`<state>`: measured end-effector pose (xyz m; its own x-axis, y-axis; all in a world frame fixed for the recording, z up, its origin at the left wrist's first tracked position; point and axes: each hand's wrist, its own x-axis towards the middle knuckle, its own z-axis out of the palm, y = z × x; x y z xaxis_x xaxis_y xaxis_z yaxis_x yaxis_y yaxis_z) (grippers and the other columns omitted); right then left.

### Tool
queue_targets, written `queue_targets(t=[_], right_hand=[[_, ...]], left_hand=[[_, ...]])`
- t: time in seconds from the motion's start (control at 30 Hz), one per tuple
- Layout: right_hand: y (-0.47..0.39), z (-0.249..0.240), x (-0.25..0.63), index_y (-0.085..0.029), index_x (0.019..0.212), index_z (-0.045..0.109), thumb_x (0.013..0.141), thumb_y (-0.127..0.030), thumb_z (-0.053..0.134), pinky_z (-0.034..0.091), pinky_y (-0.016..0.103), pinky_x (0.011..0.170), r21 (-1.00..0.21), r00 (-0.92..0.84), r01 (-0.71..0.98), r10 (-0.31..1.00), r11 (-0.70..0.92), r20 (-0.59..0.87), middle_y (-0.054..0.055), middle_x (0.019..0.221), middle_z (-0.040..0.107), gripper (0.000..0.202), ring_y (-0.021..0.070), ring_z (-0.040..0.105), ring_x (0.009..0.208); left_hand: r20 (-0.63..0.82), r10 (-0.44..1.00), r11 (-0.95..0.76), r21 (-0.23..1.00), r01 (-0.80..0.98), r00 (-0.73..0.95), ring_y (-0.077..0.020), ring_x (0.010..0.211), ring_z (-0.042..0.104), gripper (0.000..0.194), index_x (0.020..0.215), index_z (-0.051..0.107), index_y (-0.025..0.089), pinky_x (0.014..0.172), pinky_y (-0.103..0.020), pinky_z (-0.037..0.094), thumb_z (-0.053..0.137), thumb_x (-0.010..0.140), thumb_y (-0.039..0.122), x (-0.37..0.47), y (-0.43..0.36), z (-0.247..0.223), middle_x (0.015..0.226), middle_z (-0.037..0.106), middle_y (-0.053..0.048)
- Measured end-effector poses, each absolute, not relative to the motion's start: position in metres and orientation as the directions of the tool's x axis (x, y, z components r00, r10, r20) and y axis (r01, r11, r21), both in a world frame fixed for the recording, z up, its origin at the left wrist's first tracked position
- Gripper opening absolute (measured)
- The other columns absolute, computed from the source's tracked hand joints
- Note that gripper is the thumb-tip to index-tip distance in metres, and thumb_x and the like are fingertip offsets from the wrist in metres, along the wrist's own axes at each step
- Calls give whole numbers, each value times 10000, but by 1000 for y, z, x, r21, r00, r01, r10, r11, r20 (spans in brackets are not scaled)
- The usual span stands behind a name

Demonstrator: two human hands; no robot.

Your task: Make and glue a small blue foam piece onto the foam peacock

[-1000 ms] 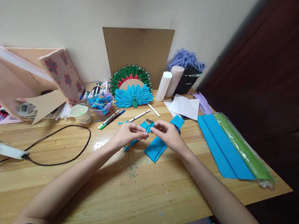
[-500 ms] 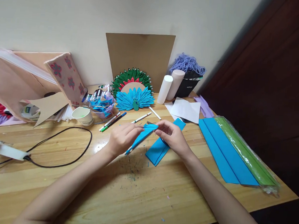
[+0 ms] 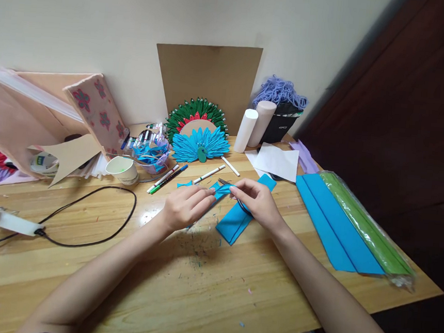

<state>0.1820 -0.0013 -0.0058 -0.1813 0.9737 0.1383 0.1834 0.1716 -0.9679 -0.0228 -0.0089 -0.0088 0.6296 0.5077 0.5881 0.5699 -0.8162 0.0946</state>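
Between my hands is a small blue crepe paper piece (image 3: 224,189), gathered and narrow where it shows. My left hand (image 3: 186,205) is closed on its left part, and a blue paper end (image 3: 184,184) sticks out beyond the knuckles. The thumb and forefinger of my right hand (image 3: 258,203) pinch the right end. Under the right hand lie scissors (image 3: 225,181), their blades and dark handle partly covered. A folded blue paper strip (image 3: 234,225) rests on the table just below them. Another blue strip (image 3: 214,197) runs beneath the left hand, mostly hidden.
Markers (image 3: 209,174), a paper cup (image 3: 122,171) and a bowl of blue scraps (image 3: 151,155) lie beyond my hands. A blue, green and red paper peacock (image 3: 202,146) leans against cardboard (image 3: 208,77). Blue sheets (image 3: 337,223) are at right, a glue gun (image 3: 7,220) with cable at left.
The paper between my fingers has gone from a spread, flat shape to a gathered one. My left hand has turned over it slightly, and a blue end now shows behind that hand.
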Motion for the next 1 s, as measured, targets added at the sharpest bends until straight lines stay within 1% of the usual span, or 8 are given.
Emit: queue_targets(t=[0.17,0.3,0.37,0.47,0.6,0.7,0.8,1.0], right_hand=[[-1,-5,182,-159,683,590,750,-380,594,410,244,601,-971,-180,161,972,179,149,8,652,590,231,126,537,634],[1,-7,183,-166,689,594,755,-379,586,427,247,617,-973,-188,146,971,176,148,3,652,595,224,129,553,645],[3,-9,184,-167,695,596,748,-374,595,435,252,625,-974,-181,146,973,172,144,5,661,598,214,133,559,656],[3,-14,183,-168,712,589,738,-378,604,441,255,610,-981,-105,121,984,154,142,4,664,594,212,135,560,647],[-3,-20,174,-167,733,576,747,-379,592,437,252,594,-983,37,69,984,171,174,5,662,592,212,131,552,630],[-10,-25,164,-165,753,577,746,-367,594,427,247,584,-978,75,74,977,194,200,12,688,593,203,127,540,630],[-15,-29,159,-167,756,571,754,-365,580,421,240,563,-978,20,94,982,186,189,11,692,585,198,128,537,630],[-19,-26,150,-176,853,567,747,-331,582,446,250,626,-956,-179,193,966,221,187,36,837,604,189,146,560,742]], left_hand=[[711,313,-826,-123,550,630,-141,769,650,145,835,604,168,667,-236,477,461,853,153,-18,-7,-8,822,712,-40],[682,352,-817,-110,566,641,-137,739,642,124,865,594,166,642,-229,468,472,850,155,-16,-6,-9,781,695,-40],[673,449,-796,2,606,587,-144,717,635,112,879,596,170,640,-241,465,492,843,184,-14,-5,-10,765,686,-39],[593,734,-643,449,621,332,-157,762,627,183,948,582,164,691,-270,475,555,808,280,-9,-3,-9,838,673,-58],[55,967,-120,959,257,248,-146,700,613,291,868,598,120,658,-270,489,592,755,388,5,-3,-8,790,657,-66],[-165,951,165,986,21,263,-128,678,602,284,784,610,114,688,-264,483,638,705,386,14,-5,-7,719,652,-39],[-179,964,202,974,-103,196,-121,707,598,263,767,614,120,732,-257,470,689,656,346,16,-8,-5,732,654,-21],[-198,960,194,980,39,199,-114,654,578,177,742,611,118,655,-233,449,650,677,278,-12,-22,-3,684,629,-9]])
